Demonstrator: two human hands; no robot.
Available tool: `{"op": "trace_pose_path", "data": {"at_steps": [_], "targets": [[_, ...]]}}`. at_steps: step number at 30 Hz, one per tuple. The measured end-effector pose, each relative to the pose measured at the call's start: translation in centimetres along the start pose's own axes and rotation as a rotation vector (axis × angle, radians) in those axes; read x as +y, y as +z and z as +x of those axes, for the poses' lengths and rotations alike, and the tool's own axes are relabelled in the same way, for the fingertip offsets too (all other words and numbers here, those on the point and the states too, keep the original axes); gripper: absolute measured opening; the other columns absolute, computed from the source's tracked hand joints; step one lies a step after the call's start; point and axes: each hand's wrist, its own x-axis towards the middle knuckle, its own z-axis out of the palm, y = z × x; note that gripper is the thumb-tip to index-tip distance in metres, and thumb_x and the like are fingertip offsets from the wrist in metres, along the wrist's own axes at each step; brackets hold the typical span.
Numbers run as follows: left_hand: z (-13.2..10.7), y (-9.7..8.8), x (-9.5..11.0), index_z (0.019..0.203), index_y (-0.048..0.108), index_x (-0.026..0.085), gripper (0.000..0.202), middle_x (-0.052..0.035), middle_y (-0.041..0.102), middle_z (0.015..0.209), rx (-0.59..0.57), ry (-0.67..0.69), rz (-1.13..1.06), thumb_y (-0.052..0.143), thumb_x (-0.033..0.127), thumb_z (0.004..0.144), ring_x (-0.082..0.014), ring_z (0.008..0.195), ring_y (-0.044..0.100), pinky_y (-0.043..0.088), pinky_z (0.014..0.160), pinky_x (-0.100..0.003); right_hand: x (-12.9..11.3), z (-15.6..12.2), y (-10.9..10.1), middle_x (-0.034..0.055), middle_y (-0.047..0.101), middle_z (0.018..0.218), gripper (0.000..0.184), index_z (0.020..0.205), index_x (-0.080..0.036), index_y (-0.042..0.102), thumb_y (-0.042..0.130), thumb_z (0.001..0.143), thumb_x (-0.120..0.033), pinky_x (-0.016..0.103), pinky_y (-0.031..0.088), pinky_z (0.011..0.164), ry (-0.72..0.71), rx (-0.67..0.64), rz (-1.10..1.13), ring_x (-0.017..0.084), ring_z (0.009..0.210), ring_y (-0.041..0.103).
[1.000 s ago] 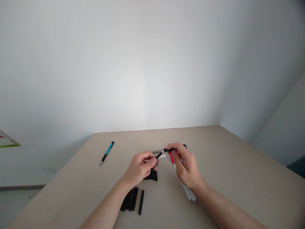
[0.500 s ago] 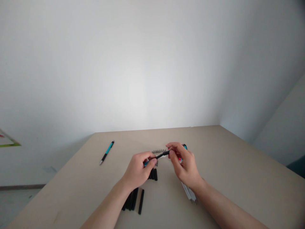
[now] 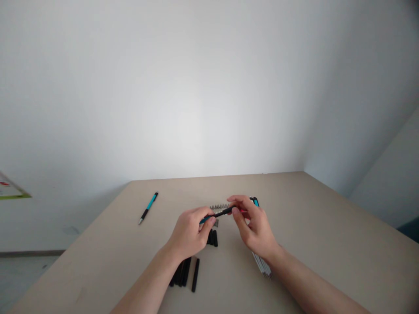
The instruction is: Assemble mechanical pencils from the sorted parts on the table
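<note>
Both hands meet above the middle of the beige table. My left hand is closed round the teal barrel end of a pen, and my right hand pinches the black grip section of the same pen. The pen is held level between them. Under my left hand lie short black grip sleeves, and more long black pieces lie beside my left wrist. A row of small metal springs sits just behind the hands.
A finished teal and black pen lies alone at the left of the table. White refills show under my right wrist, and teal barrels behind my right hand. A plain wall stands behind the table.
The black grip section has been slid over the white tip and against the teal barrel. My hands have come closer together.
</note>
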Motion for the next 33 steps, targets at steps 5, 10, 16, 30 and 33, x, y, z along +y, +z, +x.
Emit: {"op": "trace_pose_path", "data": {"at_steps": [5, 10, 16, 30, 33], "targets": [[-0.1, 0.04, 0.27, 0.092, 0.059, 0.022, 0.014, -0.0001, 0.067, 0.081, 0.011, 0.038, 0.067, 0.048, 0.029, 0.09, -0.0144, 0.07, 0.059, 0.039, 0.062, -0.022, -0.16, -0.05, 0.1, 0.001, 0.066, 0.084, 0.025, 0.112, -0.022, 0.049, 0.047, 0.087, -0.017, 0.021, 0.042, 0.053, -0.05, -0.062, 0.007, 0.011, 0.06, 0.053], [-0.08, 0.26, 0.25, 0.109, 0.055, 0.025, 0.021, 0.0003, 0.069, 0.091, 0.01, 0.043, 0.107, 0.049, 0.032, 0.09, -0.0139, 0.072, 0.062, 0.041, 0.065, -0.022, -0.12, -0.11, 0.27, 0.0035, 0.068, 0.095, 0.03, 0.115, -0.022, 0.047, 0.047, 0.086, -0.015, 0.021, 0.043, 0.052, -0.046, -0.122, 0.029, 0.011, 0.062, 0.054], [0.14, 0.25, 0.42, 0.099, 0.057, 0.025, 0.015, 0.0021, 0.069, 0.086, 0.001, 0.055, 0.121, 0.045, 0.031, 0.093, -0.0128, 0.071, 0.062, 0.039, 0.062, -0.021, -0.12, -0.19, 0.41, 0.0047, 0.067, 0.096, 0.034, 0.118, -0.022, 0.046, 0.048, 0.085, -0.014, 0.023, 0.045, 0.055, -0.043, -0.163, 0.022, 0.013, 0.066, 0.057], [0.08, 0.46, 0.32, 0.1, 0.061, 0.024, 0.014, 0.001, 0.07, 0.089, 0.039, 0.068, 0.122, 0.055, 0.031, 0.089, -0.0131, 0.074, 0.062, 0.04, 0.065, -0.022, -0.33, 0.2, 0.27, 0.0009, 0.061, 0.067, 0.014, 0.091, -0.018, 0.064, 0.052, 0.085, -0.02, 0.023, 0.039, 0.051, -0.077, -0.102, -0.085, 0.012, 0.055, 0.05], [0.08, 0.51, 0.28, 0.099, 0.063, 0.025, 0.016, 0.0005, 0.071, 0.087, 0.043, 0.065, 0.119, 0.06, 0.033, 0.086, -0.013, 0.072, 0.062, 0.04, 0.064, -0.022, -0.17, 0.13, 0.41, 0.0016, 0.063, 0.069, 0.015, 0.093, -0.018, 0.065, 0.052, 0.086, -0.021, 0.023, 0.041, 0.051, -0.054, -0.121, -0.061, 0.012, 0.054, 0.051]]}}
